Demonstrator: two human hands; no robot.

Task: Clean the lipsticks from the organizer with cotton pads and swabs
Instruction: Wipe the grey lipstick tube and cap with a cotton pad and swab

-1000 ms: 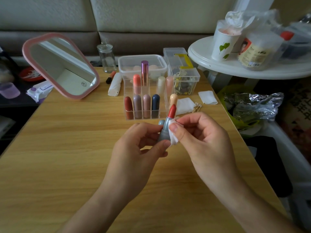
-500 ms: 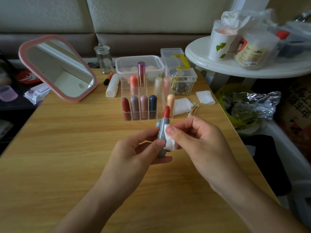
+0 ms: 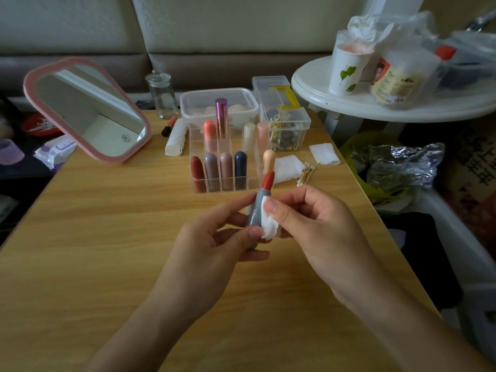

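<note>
The wooden table (image 3: pixel 107 237) fills most of my view, and a pink-framed mirror (image 3: pixel 88 111) leans at its far left. Toward the far edge stands the clear organizer (image 3: pixel 228 188), its compartments holding capped lipsticks (image 3: pixel 212 171) upright in two rows. My left hand (image 3: pixel 212 253) is raised above the table just in front of the organizer. Its thumb and fingers curl round the lower part of the open lipstick (image 3: pixel 258 208), a grey tube held nearly upright with its red bullet on top. My right hand (image 3: pixel 314 232) is right beside it, thumb and forefinger pinching a folded white cotton pad (image 3: pixel 269 229) against the tube's right side. Two spare pads (image 3: pixel 323 154) lie flat on the table to the right of the organizer. A small bunch of cotton swabs (image 3: pixel 306 174) lies near them, beyond my right hand.
</note>
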